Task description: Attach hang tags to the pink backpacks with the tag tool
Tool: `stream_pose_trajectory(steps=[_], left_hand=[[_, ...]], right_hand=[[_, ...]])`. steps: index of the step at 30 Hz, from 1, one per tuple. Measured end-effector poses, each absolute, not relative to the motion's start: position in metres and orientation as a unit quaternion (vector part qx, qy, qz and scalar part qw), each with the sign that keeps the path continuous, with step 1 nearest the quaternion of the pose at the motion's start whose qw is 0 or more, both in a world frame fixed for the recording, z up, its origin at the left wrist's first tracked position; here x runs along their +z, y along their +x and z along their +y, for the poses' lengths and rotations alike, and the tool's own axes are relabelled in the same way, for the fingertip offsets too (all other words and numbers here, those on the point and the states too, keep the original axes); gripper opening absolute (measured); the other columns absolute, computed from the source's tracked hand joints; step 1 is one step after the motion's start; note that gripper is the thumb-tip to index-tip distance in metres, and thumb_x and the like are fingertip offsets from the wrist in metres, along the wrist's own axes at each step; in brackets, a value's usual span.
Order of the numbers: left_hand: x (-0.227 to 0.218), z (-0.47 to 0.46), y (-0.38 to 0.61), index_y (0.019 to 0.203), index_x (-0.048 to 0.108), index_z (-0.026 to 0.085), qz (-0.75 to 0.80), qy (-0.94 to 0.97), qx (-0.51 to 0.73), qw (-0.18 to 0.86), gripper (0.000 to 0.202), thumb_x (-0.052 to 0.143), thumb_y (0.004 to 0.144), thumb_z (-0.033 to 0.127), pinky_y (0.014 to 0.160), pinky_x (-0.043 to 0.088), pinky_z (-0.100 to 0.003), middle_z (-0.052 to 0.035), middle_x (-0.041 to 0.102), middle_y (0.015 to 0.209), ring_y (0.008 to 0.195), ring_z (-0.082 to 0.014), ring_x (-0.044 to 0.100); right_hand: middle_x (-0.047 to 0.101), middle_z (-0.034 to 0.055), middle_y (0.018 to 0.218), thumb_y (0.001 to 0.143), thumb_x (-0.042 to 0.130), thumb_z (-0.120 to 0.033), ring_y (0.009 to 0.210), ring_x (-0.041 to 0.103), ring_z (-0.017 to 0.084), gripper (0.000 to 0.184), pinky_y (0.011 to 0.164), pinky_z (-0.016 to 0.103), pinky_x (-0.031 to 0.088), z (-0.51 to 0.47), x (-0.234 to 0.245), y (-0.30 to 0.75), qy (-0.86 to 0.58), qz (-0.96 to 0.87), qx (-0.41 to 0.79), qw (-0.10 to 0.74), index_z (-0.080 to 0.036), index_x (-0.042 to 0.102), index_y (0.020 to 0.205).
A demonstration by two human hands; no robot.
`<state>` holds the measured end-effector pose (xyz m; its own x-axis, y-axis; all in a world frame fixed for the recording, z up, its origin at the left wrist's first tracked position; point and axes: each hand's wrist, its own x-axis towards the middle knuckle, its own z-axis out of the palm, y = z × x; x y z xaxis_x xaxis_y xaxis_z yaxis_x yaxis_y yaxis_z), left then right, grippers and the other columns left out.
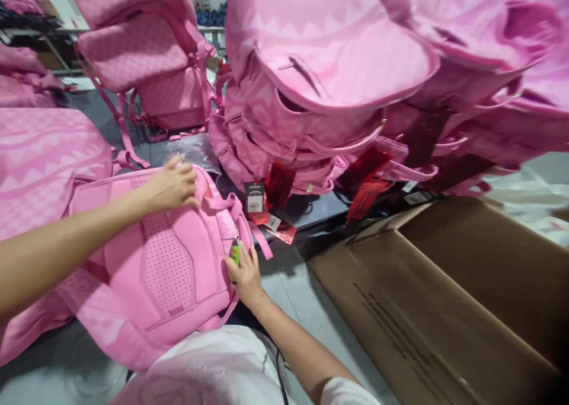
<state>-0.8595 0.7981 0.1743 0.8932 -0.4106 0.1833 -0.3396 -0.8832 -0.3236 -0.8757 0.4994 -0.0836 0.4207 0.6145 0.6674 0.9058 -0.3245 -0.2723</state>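
A pink backpack (pixel 120 257) lies with its padded, perforated back panel facing up and a shoulder strap trailing toward me. My left hand (pixel 173 184) rests over the upper part of that panel, its fingers bent and slightly apart. At the bag's right side, my right hand (pixel 248 277) is closed around a small green tool with a dark tip (pixel 235 254), held upright. The tool's lower part is behind my fingers, and its exact kind is unclear. Webbing straps (pixel 262 242) hang off the bag beside that hand.
Stacked pink backpacks (pixel 311 91) with red and black hang tags (pixel 255 198) fill the back and right. Another pink backpack (pixel 44 162) lies at left. An open cardboard box (pixel 391 310) stands at right. White plastic wrapping (pixel 213 363) is nearest me.
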Motion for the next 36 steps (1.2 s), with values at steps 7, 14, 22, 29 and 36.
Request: stream_pose_trajectory(steps=[7,14,22,29,36], left_hand=[[0.184,0.783,-0.872,0.101,0.068,0.018,0.167,-0.969,-0.100,0.154,0.048,0.051,0.093,0.062,0.127,0.014,-0.055,-0.0078,0.060,0.134,0.135,-0.0272,0.044],[0.141,0.731,-0.886,0.090,0.072,0.015,0.219,-0.969,-0.056,0.098,0.042,0.067,0.085,0.057,0.096,0.042,-0.045,-0.0102,0.066,0.091,0.091,-0.0247,0.056],[0.126,0.727,-0.904,0.094,0.072,0.019,0.134,-0.988,-0.061,0.038,0.030,0.073,0.083,0.047,0.119,0.028,-0.056,-0.0039,0.065,0.091,0.104,-0.0246,0.054],[0.117,0.734,-0.905,0.084,0.065,0.020,0.193,-0.978,-0.080,-0.020,0.024,0.067,0.089,0.044,0.126,0.021,-0.054,0.0010,0.065,0.088,0.100,-0.0191,0.055],[0.108,0.738,-0.909,0.086,0.064,0.022,0.232,-0.964,-0.132,-0.013,0.026,0.055,0.096,0.044,0.128,0.019,-0.051,0.0004,0.065,0.089,0.101,-0.0196,0.057]], right_hand=[[0.062,0.0189,0.139,0.082,0.052,-0.003,0.141,0.049,0.033,0.058,0.110,0.064,0.043,0.480,-0.048,-0.875,-0.753,-0.472,-0.231,0.396,-0.023,0.054,0.137],[0.079,0.0063,0.091,0.092,0.062,-0.035,0.083,0.077,0.026,0.032,0.087,0.050,0.062,0.507,0.033,-0.878,-0.674,-0.365,-0.054,0.640,-0.025,0.062,0.123],[0.065,-0.0024,0.072,0.079,0.076,-0.045,0.058,0.062,0.012,0.032,0.052,0.024,0.050,0.535,0.037,-0.862,-0.704,-0.122,0.037,0.699,-0.019,0.058,0.087],[0.066,-0.0015,0.070,0.088,0.064,-0.047,0.055,0.060,0.012,0.030,0.058,0.028,0.053,0.539,0.045,-0.866,-0.707,-0.161,0.084,0.684,-0.017,0.064,0.094],[0.067,0.0002,0.071,0.085,0.069,-0.042,0.057,0.061,0.013,0.024,0.053,0.026,0.048,0.544,0.044,-0.868,-0.734,-0.169,0.029,0.658,-0.017,0.066,0.085]])
